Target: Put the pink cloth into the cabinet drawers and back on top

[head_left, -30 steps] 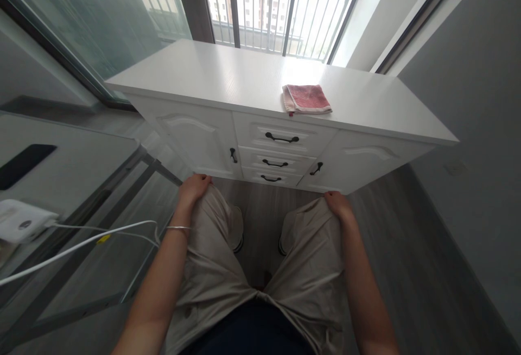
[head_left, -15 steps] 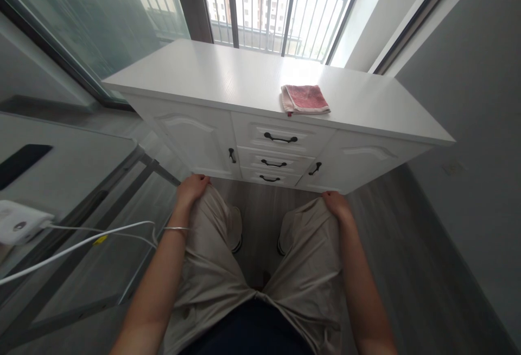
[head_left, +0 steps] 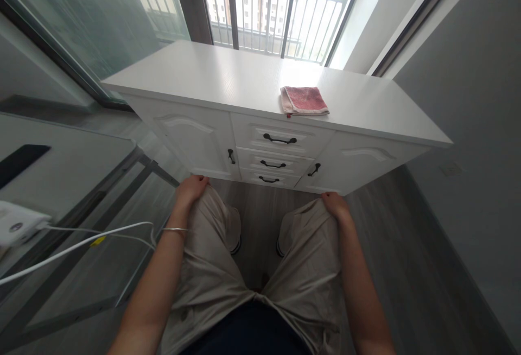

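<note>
My left hand (head_left: 192,188) rests on my left knee, holding nothing, its fingers draped over the trouser cloth. On the other knee lies my right hand (head_left: 334,203), also with nothing in it and its fingers partly hidden from above. Both hands are just in front of a white cabinet (head_left: 195,140) with doors at the sides and drawers in the middle. A folded pink cloth (head_left: 305,101) lies near the front edge of the cabinet top, apart from both hands. The drawers and doors, with dark handles (head_left: 280,139), are closed.
To the left stands a table (head_left: 81,154) with a grey frame, bearing a dark flat object (head_left: 20,162) and a white power strip (head_left: 20,224). A white cable (head_left: 93,238) hangs near my left forearm. Behind the cabinet are glass doors and a railing; a wall (head_left: 468,100) rises at right.
</note>
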`<state>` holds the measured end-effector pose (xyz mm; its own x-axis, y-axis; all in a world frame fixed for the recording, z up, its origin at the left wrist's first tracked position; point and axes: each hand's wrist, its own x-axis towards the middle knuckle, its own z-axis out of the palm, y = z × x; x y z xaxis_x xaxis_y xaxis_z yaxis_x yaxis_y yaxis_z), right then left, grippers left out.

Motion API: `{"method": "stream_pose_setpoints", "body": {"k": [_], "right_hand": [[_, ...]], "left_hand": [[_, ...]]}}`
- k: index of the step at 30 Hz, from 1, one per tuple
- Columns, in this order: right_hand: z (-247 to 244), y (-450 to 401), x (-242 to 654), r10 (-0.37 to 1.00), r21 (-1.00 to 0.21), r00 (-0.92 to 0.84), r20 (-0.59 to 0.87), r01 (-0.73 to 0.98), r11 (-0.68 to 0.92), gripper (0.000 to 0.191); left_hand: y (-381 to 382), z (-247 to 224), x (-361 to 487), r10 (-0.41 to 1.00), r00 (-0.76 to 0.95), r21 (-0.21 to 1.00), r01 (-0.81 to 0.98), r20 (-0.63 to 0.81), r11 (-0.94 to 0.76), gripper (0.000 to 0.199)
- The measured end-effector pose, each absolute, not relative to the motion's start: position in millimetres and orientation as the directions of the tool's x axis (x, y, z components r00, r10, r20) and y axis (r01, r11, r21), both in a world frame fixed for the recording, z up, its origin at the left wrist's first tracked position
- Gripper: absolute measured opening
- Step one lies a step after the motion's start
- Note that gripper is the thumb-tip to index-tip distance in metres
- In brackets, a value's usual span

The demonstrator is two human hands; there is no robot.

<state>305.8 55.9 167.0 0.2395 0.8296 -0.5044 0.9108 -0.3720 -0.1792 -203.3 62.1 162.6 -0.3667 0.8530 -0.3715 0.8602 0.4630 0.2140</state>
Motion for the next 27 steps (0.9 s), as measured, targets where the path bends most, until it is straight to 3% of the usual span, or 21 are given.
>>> {"method": "stream_pose_setpoints", "body": {"k": [12,27], "right_hand": [[166.3,56.2,307.1,0.829,-0.201,0.246,-0.503,0.899,-0.389,0.053],[158.3,56.5,311.9,0.840,-0.193,0.242,-0.486,0.907,-0.373,0.044]], "left_hand": [[62.4,163.9,-202.5,0.843,-0.372,0.222,0.850,-0.389,0.478,0.049],[62.7,162.4,-203.1,0.843,-0.370,0.224,0.850,-0.391,0.477,0.052]]}}
